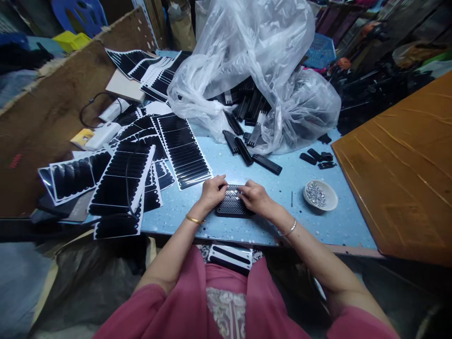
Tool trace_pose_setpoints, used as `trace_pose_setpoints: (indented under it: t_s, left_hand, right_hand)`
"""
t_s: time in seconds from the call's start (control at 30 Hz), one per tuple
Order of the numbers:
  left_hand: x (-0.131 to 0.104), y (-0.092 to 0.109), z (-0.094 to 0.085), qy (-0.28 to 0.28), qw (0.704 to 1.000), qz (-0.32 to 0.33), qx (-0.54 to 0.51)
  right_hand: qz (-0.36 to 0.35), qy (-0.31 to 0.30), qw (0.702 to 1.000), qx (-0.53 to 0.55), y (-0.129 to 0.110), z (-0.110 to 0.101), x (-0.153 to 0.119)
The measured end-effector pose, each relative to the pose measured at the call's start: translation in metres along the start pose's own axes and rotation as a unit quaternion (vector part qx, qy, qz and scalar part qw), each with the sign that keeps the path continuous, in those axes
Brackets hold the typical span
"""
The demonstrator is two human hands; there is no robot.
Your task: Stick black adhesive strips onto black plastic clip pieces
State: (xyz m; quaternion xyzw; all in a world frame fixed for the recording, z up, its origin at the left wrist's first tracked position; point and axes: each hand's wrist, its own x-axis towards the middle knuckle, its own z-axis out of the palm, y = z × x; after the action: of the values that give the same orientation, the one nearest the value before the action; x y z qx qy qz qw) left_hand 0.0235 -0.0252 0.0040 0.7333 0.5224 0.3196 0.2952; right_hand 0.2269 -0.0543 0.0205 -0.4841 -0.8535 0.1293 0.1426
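A black rectangular plate with a perforated or textured top (pixel 233 203) lies flat on the blue table in front of me. My left hand (pixel 213 192) grips its upper left corner, thumb and fingers pressed together. At its upper right, my right hand (pixel 254 195) reaches over the surface with fingers pinched; whatever lies between the fingertips is too small to make out. A few small shiny spots show on the plate near those fingertips. To the right, a white bowl (pixel 331 197) holds many small silvery pieces (pixel 315 194). A thin dark pin-like piece (pixel 292 198) lies left of the bowl.
Sheets of black strips (pixel 183 153) overlap across the table's left side. Behind my hands, long black plastic parts (pixel 267 164) spill from a big clear plastic bag (pixel 247 42). Small black pieces (pixel 308 158) lie beyond the bowl. A brown-orange board (pixel 406 174) borders the right side.
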Motion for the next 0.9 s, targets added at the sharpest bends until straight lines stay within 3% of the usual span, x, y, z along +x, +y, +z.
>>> trace_pose_setpoints:
  t_s: [0.17,0.27,0.4,0.5,0.6,0.7,0.8,0.9]
  left_hand:
    - [-0.004,-0.003,0.002,0.014,1.000,0.014,0.009]
    - [-0.005,-0.005,0.004,0.023,1.000,0.015,0.002]
    - [-0.004,-0.005,0.004,0.028,0.999,0.022,-0.009]
    - [-0.004,-0.003,0.003,0.027,0.999,0.029,-0.014]
    - [-0.005,-0.001,0.003,0.028,0.999,0.021,-0.018]
    - [-0.006,-0.001,0.002,0.034,0.999,0.003,-0.026]
    - [-0.007,-0.003,0.002,0.036,0.999,0.001,-0.040]
    - [-0.008,-0.006,0.002,0.037,0.998,0.006,-0.043]
  right_hand:
    - [-0.066,-0.074,0.993,-0.063,-0.001,-0.003,0.009]
    - [-0.071,-0.103,0.988,-0.088,-0.004,-0.003,0.010]
    - [-0.068,-0.110,0.986,-0.105,-0.012,-0.001,0.009]
    - [-0.037,-0.092,0.994,-0.050,-0.014,-0.001,0.015]
    - [0.015,-0.053,0.998,0.028,-0.010,-0.006,0.022]
    - [0.066,0.032,0.991,0.115,0.005,-0.021,0.011]
    - [0.176,0.155,0.939,0.252,0.038,-0.045,-0.028]
    - [0.298,0.281,0.876,0.256,0.085,-0.072,-0.079]
